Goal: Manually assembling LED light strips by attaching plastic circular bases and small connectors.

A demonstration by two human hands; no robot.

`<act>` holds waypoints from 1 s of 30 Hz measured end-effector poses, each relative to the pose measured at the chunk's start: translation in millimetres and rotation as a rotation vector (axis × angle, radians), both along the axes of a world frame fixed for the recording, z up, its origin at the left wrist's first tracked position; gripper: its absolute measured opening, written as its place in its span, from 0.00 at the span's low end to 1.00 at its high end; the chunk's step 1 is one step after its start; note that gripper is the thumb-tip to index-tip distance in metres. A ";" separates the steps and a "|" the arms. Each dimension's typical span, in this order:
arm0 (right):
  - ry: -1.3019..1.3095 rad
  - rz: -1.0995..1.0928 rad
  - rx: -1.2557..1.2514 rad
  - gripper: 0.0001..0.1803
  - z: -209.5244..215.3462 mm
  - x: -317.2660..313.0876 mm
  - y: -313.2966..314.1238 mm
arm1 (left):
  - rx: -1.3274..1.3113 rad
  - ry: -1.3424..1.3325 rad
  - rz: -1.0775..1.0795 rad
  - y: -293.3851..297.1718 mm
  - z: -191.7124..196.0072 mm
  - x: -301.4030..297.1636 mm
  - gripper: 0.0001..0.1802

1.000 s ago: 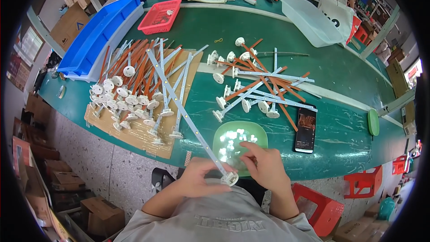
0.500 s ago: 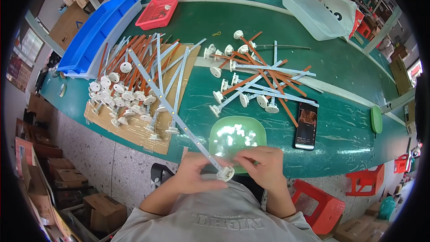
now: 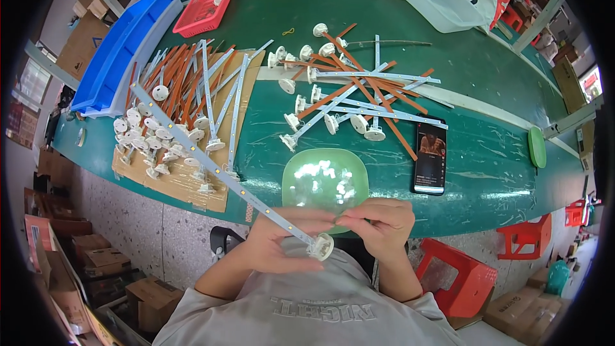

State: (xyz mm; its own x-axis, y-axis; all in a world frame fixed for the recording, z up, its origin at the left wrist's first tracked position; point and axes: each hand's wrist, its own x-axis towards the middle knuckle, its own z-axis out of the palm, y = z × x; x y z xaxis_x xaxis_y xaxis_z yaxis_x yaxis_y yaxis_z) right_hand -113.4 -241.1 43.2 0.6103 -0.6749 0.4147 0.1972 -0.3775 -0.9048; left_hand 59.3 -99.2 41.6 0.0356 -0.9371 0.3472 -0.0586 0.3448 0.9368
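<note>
My left hand [image 3: 280, 241] is closed on a long, narrow LED strip [image 3: 225, 179] with a white round cap [image 3: 321, 247] at its near end. The strip slants up to the far left, above the piles. Thumb and fingers of my right hand [image 3: 383, 225] are pinched together beside the left fingertips; whatever they hold is too small to make out. Just beyond both hands lies a light green dish [image 3: 293, 176] containing small, shiny, pale pieces. Its near edge is partly hidden by my fingers.
Capped strips are heaped on cardboard [image 3: 232, 154] at left; a looser pile [image 3: 359, 106] lies at centre right. A phone [image 3: 430, 176] rests beside it. A blue tray [image 3: 122, 57], red basket [image 3: 192, 20], translucent bin [image 3: 435, 0] and small green dish [image 3: 537, 147] stand farther out.
My right fingers have come together in a pinch and met the left fingertips. The LED strip stays in my left hand. The whole view has shifted slightly.
</note>
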 end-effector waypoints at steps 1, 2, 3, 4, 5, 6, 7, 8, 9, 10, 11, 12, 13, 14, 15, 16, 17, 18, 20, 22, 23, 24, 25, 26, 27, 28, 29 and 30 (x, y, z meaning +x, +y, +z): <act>0.001 -0.001 0.001 0.05 -0.1 0.4 0.4 | 0.001 0.001 -0.001 -1.6 1.9 -0.8 0.35; -0.008 -0.002 -0.034 0.06 -0.1 1.1 0.9 | -0.010 -0.015 0.032 -4.7 5.6 -2.5 0.33; -0.017 -0.002 -0.069 0.06 0.3 1.7 1.6 | -0.020 -0.032 0.065 -6.5 8.0 -3.6 0.32; -0.017 -0.001 -0.067 0.06 0.9 3.2 2.8 | -0.018 -0.031 0.066 -6.4 7.8 -3.5 0.32; 0.000 0.010 -0.065 0.06 1.4 5.3 4.5 | -0.026 -0.037 0.069 -6.1 7.0 -3.1 0.31; 0.017 0.022 -0.063 0.06 1.5 6.9 6.2 | -0.034 -0.042 0.073 -5.2 6.0 -2.9 0.31; 0.019 0.025 -0.060 0.06 1.3 8.5 7.2 | -0.030 -0.041 0.075 -3.3 4.8 -1.5 0.31; 0.009 0.019 -0.070 0.07 1.0 10.3 7.8 | 0.004 -0.036 0.057 -0.7 3.6 0.7 0.32; 0.001 0.012 -0.080 0.07 0.3 11.8 8.8 | 0.040 -0.030 0.038 1.7 2.5 2.1 0.33; 0.004 0.012 -0.076 0.07 -1.1 13.3 9.7 | 0.045 -0.027 0.038 2.9 2.1 2.5 0.33; -0.009 0.012 -0.071 0.07 -3.1 14.6 10.5 | 0.035 -0.048 0.055 3.5 2.0 3.1 0.34; -0.023 0.014 -0.067 0.07 -4.4 16.1 9.8 | 0.024 -0.068 0.074 3.1 1.8 3.9 0.34; -0.020 0.014 -0.065 0.07 -3.7 16.6 9.3 | 0.027 -0.065 0.075 3.0 1.8 4.4 0.34; 0.001 0.042 -0.067 0.07 -2.0 16.6 8.7 | 0.022 -0.042 0.086 2.9 1.9 4.6 0.34; 0.024 0.065 -0.070 0.08 -0.7 16.1 8.6 | 0.016 -0.018 0.093 2.7 2.0 4.5 0.34; 0.029 0.061 -0.067 0.08 -3.0 16.1 8.7 | 0.019 -0.013 0.089 2.9 0.5 4.8 0.34; 0.004 0.092 -0.020 0.08 -7.4 16.4 8.9 | 0.007 0.003 0.105 3.3 -1.8 5.5 0.34; -0.018 0.122 0.029 0.09 -9.9 15.6 9.8 | -0.004 0.022 0.120 4.2 -3.6 5.2 0.34; -0.007 0.129 -0.008 0.09 -7.2 17.4 8.9 | -0.017 0.036 0.121 3.1 -2.7 6.5 0.35; 0.004 0.141 -0.045 0.09 -7.1 16.8 8.6 | -0.030 0.050 0.125 3.5 -3.3 5.5 0.35; 0.000 0.153 -0.028 0.09 -7.7 15.7 9.0 | -0.029 0.060 0.121 4.3 -3.7 4.9 0.35; -0.008 0.167 -0.011 0.09 -8.7 16.0 9.3 | -0.028 0.066 0.119 4.7 -4.3 5.5 0.34; -0.006 0.164 -0.010 0.09 -9.6 15.5 9.4 | -0.027 0.068 0.116 4.3 -5.1 4.9 0.34; -0.021 0.158 -0.014 0.09 -10.4 15.0 9.5 | -0.031 0.069 0.115 3.7 -5.9 3.7 0.34; -0.037 0.153 -0.017 0.09 -10.9 14.6 9.7 | -0.035 0.068 0.114 3.4 -6.1 2.8 0.34; -0.038 0.152 -0.016 0.09 -10.8 13.6 10.2 | -0.034 0.067 0.113 3.0 -5.1 2.4 0.34; -0.040 0.138 -0.036 0.08 -10.3 12.2 10.9 | -0.039 0.039 0.108 2.5 -3.2 2.3 0.33; -0.042 0.124 -0.055 0.08 -9.3 10.1 12.0 | -0.043 0.011 0.104 2.8 -1.9 1.0 0.33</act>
State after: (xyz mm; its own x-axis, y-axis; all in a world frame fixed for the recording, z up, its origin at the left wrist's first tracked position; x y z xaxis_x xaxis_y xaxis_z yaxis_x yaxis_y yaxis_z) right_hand -103.4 -229.1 33.8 0.6691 -0.5710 0.4756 0.2826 -0.3965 -0.8735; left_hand 60.3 -96.4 39.7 0.1357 -0.9124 0.3861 -0.0856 0.3774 0.9221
